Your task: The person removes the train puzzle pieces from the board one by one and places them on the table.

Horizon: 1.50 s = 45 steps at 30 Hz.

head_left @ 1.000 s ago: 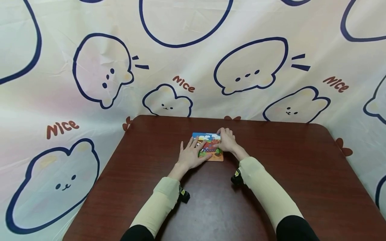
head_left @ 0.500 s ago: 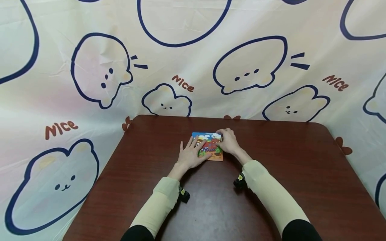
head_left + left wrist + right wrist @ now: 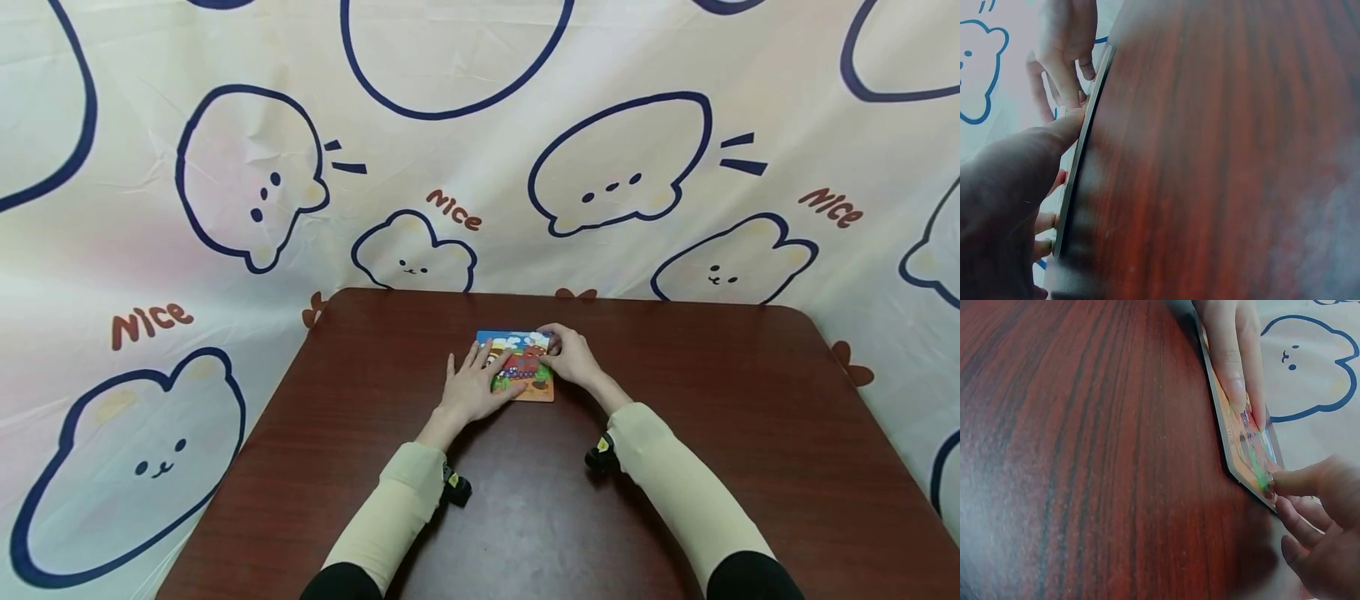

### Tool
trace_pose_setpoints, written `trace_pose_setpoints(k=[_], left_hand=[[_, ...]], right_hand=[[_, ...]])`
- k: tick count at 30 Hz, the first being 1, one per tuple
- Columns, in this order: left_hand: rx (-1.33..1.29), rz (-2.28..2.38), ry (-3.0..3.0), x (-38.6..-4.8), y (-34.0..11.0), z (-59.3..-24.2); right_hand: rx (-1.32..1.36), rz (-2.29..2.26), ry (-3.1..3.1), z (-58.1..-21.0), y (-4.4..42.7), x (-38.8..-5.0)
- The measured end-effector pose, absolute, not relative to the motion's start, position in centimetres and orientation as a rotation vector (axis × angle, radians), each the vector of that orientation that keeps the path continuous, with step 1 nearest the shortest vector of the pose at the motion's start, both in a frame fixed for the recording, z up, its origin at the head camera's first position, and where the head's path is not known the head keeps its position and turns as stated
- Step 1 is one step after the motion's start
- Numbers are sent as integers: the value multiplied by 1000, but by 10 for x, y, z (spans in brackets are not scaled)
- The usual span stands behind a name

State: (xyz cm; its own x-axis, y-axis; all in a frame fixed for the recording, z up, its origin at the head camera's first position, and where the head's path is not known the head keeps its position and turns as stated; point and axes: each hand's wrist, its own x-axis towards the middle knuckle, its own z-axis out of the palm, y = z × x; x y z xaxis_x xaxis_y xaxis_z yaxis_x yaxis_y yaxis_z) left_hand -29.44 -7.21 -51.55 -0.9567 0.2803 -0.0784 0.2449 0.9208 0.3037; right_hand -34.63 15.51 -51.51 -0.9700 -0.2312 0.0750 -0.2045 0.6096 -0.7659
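A small flat picture board (image 3: 536, 385), printed with a blue sky, clouds and a red shape over orange ground, lies near the far side of the table. My left hand (image 3: 471, 390) rests on its left part, fingers spread, hiding some of the print. At the right edge, my right hand (image 3: 572, 357) grips the board with its thumb on the face and fingers curled along the side. The right wrist view shows the right thumb and fingers (image 3: 1300, 481) close together at the board's corner. In the left wrist view the board (image 3: 1082, 147) appears as a thin dark edge.
The brown wooden table (image 3: 525, 517) has rounded far corners. Behind it hangs a pale cloth (image 3: 495, 158) with blue-outlined cartoon figures. A small black device (image 3: 602, 455) sits at each wrist cuff.
My right hand has shifted slightly to the right, its thumb sliding back toward the board's right edge. The left hand and the board have stayed in place.
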Motion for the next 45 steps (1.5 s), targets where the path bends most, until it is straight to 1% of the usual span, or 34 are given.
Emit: trace_pose_setpoints(k=[10,20,30,37,45], left_hand=[[421,444,2954,-293,-71,-516],[433,476,2953,-296,-72,-515],[456,470,2971,-295,-73,-515],[439,489,2950,-290,-74,-519],[448,494,2959,-292,-74,-516]], right_hand=[[-280,-1490,2739,-518,160,-347],[-182,-1714,2471,-512,188,-346],[-236,-1693,2442,-508,221,-335],[-227,-1639,2475,-510,243,-325],[-259,-1589,2511,-504,266,-324]])
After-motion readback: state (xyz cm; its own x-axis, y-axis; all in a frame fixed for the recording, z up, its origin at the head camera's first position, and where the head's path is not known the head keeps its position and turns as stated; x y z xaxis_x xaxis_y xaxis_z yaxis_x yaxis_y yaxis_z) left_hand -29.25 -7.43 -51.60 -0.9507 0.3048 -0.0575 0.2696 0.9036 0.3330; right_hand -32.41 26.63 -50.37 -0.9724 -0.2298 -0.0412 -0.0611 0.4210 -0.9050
